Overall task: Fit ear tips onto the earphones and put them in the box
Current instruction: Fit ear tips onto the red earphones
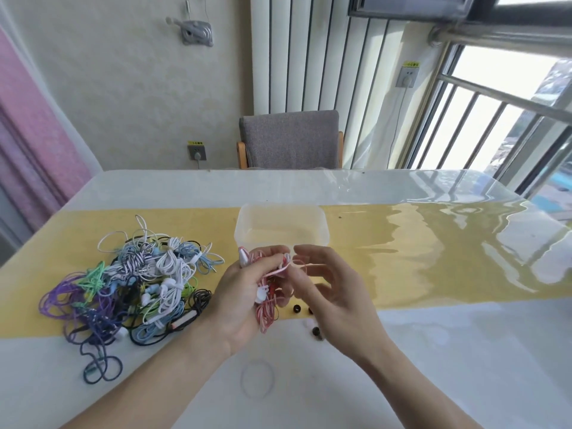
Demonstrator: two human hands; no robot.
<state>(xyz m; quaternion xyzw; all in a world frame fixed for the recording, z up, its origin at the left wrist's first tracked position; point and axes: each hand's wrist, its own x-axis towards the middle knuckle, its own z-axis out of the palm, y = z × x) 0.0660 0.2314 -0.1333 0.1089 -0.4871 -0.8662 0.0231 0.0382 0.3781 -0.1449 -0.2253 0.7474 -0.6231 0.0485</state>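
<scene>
My left hand (244, 292) grips a bundled pair of red-and-white earphones (266, 308), their cord hanging below my palm. My right hand (328, 286) is just to the right, its fingertips at the earphone's end near the left fingertips; whether it pinches anything is hard to tell. A clear plastic box (281, 226) stands directly behind both hands and looks empty. Several small black ear tips (297, 309) lie on the table under my right hand, partly hidden by it.
A tangled pile of coloured earphones (133, 283) covers the table's left side. A thin rubber band (257, 379) lies near the front between my forearms. A grey chair (289, 139) stands beyond the far edge. The glossy table (433, 258) stretches to the right.
</scene>
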